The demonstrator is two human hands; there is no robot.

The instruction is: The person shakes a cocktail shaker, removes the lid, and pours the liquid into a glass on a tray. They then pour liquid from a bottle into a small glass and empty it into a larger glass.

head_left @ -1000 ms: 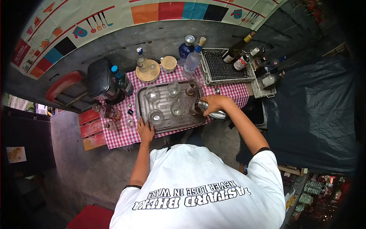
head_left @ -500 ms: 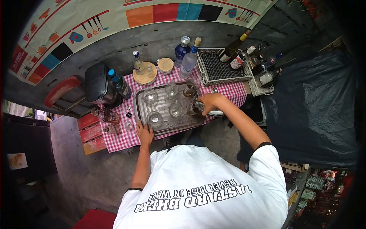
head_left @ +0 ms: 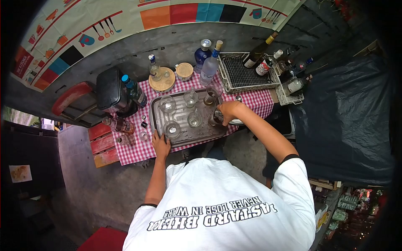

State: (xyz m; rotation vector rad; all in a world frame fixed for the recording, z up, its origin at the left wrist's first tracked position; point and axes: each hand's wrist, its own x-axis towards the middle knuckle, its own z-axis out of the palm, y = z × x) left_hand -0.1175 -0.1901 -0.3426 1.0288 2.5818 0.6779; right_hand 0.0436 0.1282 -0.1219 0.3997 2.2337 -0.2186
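Observation:
A dark metal tray [head_left: 202, 139] holds several clear glasses. My right hand [head_left: 229, 111] is closed around a glass [head_left: 216, 119] at the tray's right side; the glass looks dark inside, and my fingers hide part of it. Just behind it a stemmed glass [head_left: 210, 97] with dark liquid leans or stands. My left hand [head_left: 161, 144] rests at the tray's near left corner, fingers stretched against the rim. Close to that hand is a round glass [head_left: 171, 130]. Other glasses on the tray include one at the back left [head_left: 167, 104] and one in the middle [head_left: 194, 119].
A red checked cloth [head_left: 130, 157] covers the table. Bottles, including a clear tall one [head_left: 209, 69] and a blue-capped one [head_left: 135, 90], stand around the tray. A wire basket [head_left: 228, 85] with bottles sits at the back right. A black box [head_left: 109, 90] stands left.
The view has shifted slightly, moving the table a little to the right in the picture. Both hands keep their places, the right one still on the glass.

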